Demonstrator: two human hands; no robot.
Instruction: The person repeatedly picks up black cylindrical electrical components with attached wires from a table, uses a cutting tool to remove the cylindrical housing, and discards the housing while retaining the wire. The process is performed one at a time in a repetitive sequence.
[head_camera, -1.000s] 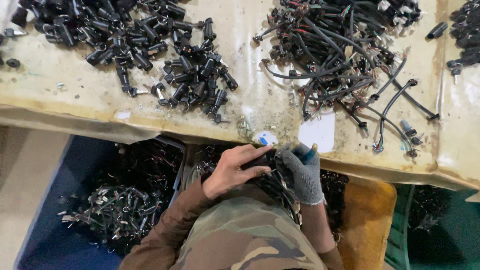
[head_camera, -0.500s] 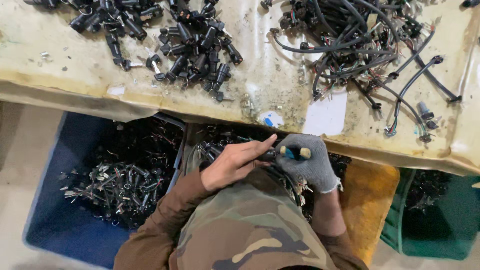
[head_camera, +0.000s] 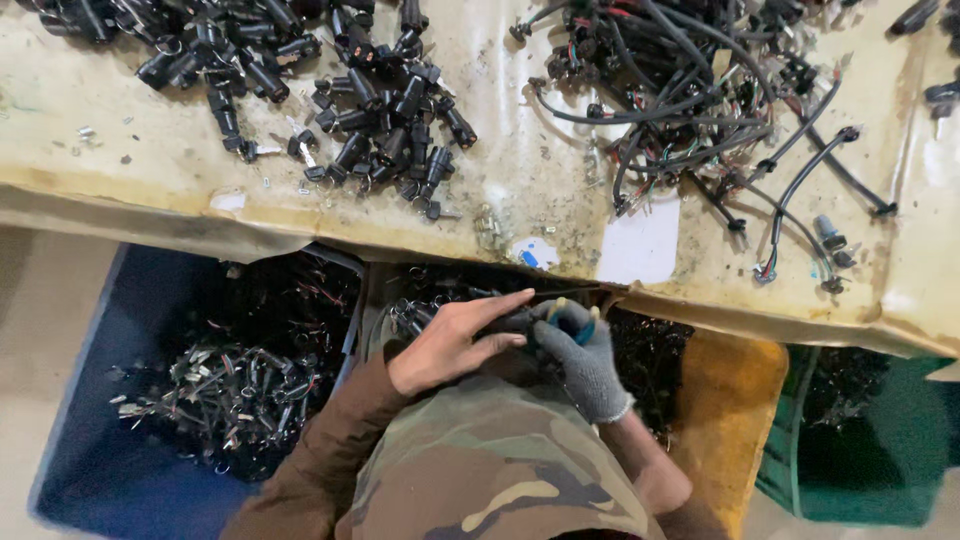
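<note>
My bare left hand (head_camera: 455, 340) rests low over my lap below the table edge, fingers stretched toward a small dark part (head_camera: 515, 322) that it pinches. My right hand (head_camera: 580, 355), in a grey knit glove, is closed around a tool with a blue and yellow handle (head_camera: 578, 318) pointed at that part. The two hands touch. The tool's tip is hidden between them.
A worn yellowish table (head_camera: 520, 190) carries a heap of black cylindrical parts (head_camera: 380, 110) at left and a tangle of black wired connectors (head_camera: 690, 90) at right. Below stand a blue bin of metal parts (head_camera: 200, 390), an orange bin (head_camera: 730, 400) and a green bin (head_camera: 870, 440).
My hands have dropped lower and nearer to my body. The left fingers have stretched out over the part while the gloved hand keeps its hold on the tool.
</note>
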